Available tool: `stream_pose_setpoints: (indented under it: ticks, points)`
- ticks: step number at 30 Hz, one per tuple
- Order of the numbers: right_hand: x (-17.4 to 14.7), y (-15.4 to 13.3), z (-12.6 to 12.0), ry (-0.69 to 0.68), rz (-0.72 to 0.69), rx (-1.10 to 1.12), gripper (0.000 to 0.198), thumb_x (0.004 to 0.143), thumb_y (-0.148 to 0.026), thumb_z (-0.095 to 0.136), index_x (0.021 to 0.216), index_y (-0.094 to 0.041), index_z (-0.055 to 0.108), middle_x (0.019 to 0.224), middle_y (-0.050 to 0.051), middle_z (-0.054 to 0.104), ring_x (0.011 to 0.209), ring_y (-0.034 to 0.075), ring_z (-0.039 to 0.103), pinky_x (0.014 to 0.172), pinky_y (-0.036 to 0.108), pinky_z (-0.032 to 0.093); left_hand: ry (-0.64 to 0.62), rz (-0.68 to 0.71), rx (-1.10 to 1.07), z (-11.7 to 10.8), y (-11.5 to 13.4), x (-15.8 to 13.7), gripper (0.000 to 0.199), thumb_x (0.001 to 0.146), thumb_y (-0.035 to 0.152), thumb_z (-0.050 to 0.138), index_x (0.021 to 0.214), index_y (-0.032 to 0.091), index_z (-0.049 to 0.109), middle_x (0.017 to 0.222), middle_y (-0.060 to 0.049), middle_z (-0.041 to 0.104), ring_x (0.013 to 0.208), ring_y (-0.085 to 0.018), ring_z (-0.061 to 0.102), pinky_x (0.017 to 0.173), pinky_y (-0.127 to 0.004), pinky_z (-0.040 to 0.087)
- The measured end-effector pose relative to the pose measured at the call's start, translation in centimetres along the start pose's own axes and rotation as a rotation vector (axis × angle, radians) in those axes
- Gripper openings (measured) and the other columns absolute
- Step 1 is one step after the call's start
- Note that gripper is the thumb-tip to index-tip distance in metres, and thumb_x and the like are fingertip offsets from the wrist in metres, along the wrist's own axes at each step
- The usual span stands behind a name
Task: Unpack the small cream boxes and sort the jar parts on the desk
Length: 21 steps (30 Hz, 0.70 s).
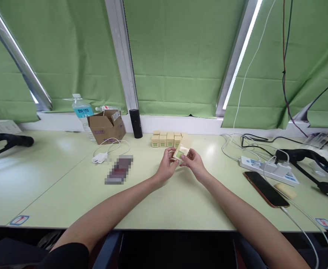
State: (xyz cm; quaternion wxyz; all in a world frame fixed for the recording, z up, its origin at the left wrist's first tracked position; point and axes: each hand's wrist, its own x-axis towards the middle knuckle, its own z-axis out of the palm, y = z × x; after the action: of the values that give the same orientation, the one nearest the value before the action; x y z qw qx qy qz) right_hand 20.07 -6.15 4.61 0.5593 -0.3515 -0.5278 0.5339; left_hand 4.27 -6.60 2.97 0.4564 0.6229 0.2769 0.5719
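Observation:
Both of my hands hold one small tan cardboard box (181, 151) with a green patch on its face, tilted above the table. My left hand (166, 166) grips its left side, thumb at the lower edge. From the right, my right hand (194, 163) closes on it with the thumb on the front by the green patch. A pale flap-like part rises from the box's top; whether it is an open lid I cannot tell. Just behind stand several similar small boxes (163, 140) in rows, partly covered by the held one.
Left of my hands are a blurred dark flat item (120, 170), a white charger (99, 158), an open carton (108, 127), a water bottle (82, 112) and a black cylinder (136, 124). At right lie a power strip (269, 170), cables and a phone (266, 188).

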Motion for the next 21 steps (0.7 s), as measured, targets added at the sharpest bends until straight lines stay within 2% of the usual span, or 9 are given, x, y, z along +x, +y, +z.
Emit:
stream_pose_setpoints:
  ticks: [5, 10, 13, 17, 21]
  points:
    - [0.3, 0.7, 0.1, 0.054, -0.043, -0.059, 0.062, 0.063, -0.048, 0.093, 0.112, -0.022, 0.064, 0.096, 0.003, 0.073, 0.082, 0.019, 0.068, 0.058, 0.03, 0.061, 0.013, -0.094, -0.114, -0.1, -0.1, 0.1, 0.049, 0.074, 0.015, 0.068, 0.112, 0.027, 0.039, 0.109, -0.002, 0.065, 0.098, -0.019, 0.066, 0.083, -0.033, 0.052]
    - [0.4, 0.3, 0.0, 0.04, 0.021, 0.028, 0.06, 0.067, -0.055, 0.09, 0.109, -0.022, 0.063, 0.099, 0.006, 0.074, 0.083, 0.02, 0.07, 0.059, 0.031, 0.06, -0.024, -0.079, -0.138, -0.1, -0.2, -0.2, 0.056, 0.067, 0.01, 0.062, 0.115, 0.028, 0.038, 0.114, -0.001, 0.064, 0.099, -0.019, 0.065, 0.079, -0.032, 0.053]
    - [0.3, -0.1, -0.1, 0.036, 0.056, 0.077, 0.063, 0.064, -0.056, 0.092, 0.107, -0.022, 0.062, 0.099, 0.005, 0.075, 0.075, 0.017, 0.068, 0.054, 0.027, 0.054, -0.039, -0.068, -0.052, 0.0, 0.2, -0.4, 0.055, 0.072, 0.015, 0.065, 0.117, 0.028, 0.038, 0.111, -0.001, 0.066, 0.094, -0.019, 0.065, 0.08, -0.034, 0.053]
    - [0.1, -0.1, -0.1, 0.028, 0.087, 0.081, 0.066, 0.063, -0.055, 0.094, 0.107, -0.023, 0.056, 0.095, 0.002, 0.077, 0.065, 0.012, 0.063, 0.051, 0.024, 0.047, 0.056, -0.033, 0.233, 0.0, 0.8, -0.5, 0.043, 0.084, 0.028, 0.07, 0.119, 0.026, 0.045, 0.12, -0.006, 0.067, 0.093, -0.02, 0.064, 0.082, -0.036, 0.05]
    - [0.0, -0.1, 0.0, 0.054, 0.103, 0.078, 0.07, 0.064, -0.057, 0.092, 0.11, -0.024, 0.052, 0.09, 0.001, 0.078, 0.061, 0.012, 0.061, 0.051, 0.024, 0.046, 0.058, 0.039, 0.404, -0.4, 0.9, -0.7, 0.032, 0.095, 0.036, 0.063, 0.124, 0.025, 0.055, 0.123, -0.009, 0.069, 0.1, -0.023, 0.065, 0.087, -0.037, 0.05]
